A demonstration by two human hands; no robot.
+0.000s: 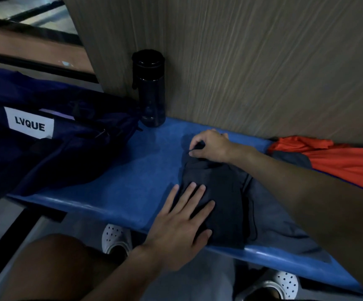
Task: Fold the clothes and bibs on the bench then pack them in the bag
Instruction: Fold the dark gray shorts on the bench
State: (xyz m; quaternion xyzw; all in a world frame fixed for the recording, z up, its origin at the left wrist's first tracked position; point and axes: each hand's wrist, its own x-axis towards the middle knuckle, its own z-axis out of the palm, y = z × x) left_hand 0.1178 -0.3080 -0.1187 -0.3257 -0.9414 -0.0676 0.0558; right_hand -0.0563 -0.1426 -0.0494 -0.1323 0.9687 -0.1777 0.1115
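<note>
Blue desk (137, 170) set against a wood-grain wall (263, 61). A dark grey garment (224, 192) lies folded on the desk right of centre, reaching from the near edge most of the way to the far edge. A lighter grey layer spreads from under it toward the right end. In the dim light it cannot be determined whether this is a shirt or shorts. The left grip (176, 237) lies flat on the near part of the garment, fingers straight and spread apart, palm over the near edge of the desk. The right grip (213, 146) is at the garment's far end, fingers curled together and pinching a fold of the dark fabric. A navy bag (67, 148) occupies the left end of the desk, unzipped along its top, bearing a white label (29, 122) reading "LVQUE". A dark translucent water bottle (150, 90) stands upright at the far edge, against the wall and just beside the bag. An orange garment (339, 157) lies bunched at the far right corner, with a small grey piece (291, 158) touching its left side. White perforated clogs (116, 237) are visible on the floor below the near edge.
</note>
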